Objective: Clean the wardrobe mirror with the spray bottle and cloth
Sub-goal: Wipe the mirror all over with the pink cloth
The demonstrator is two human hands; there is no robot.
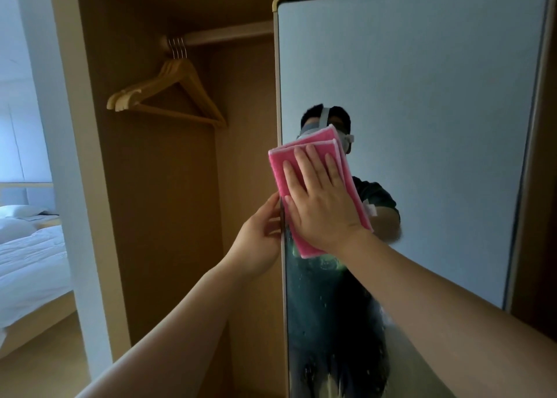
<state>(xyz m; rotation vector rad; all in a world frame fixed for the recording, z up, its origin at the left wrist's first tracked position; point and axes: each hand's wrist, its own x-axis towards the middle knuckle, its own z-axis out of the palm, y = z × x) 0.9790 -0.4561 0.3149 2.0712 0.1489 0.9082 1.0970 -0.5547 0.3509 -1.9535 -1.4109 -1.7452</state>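
Observation:
The wardrobe mirror (pixel 422 96) is a tall panel in a pale frame, filling the right half of the head view. My right hand (pixel 319 198) lies flat, fingers spread, pressing a folded pink cloth (pixel 278 171) against the glass near the mirror's left edge. My left hand (pixel 259 241) grips that left edge of the mirror door just below the cloth. Wet droplets and streaks (pixel 325 352) cover the lower glass under the cloth. No spray bottle is in view.
The open wardrobe (pixel 168 186) on the left holds wooden hangers (pixel 168 96) on a rail (pixel 229 36). Past its side panel, a bed with white bedding (pixel 30 259) stands at far left. A person's reflection shows in the mirror.

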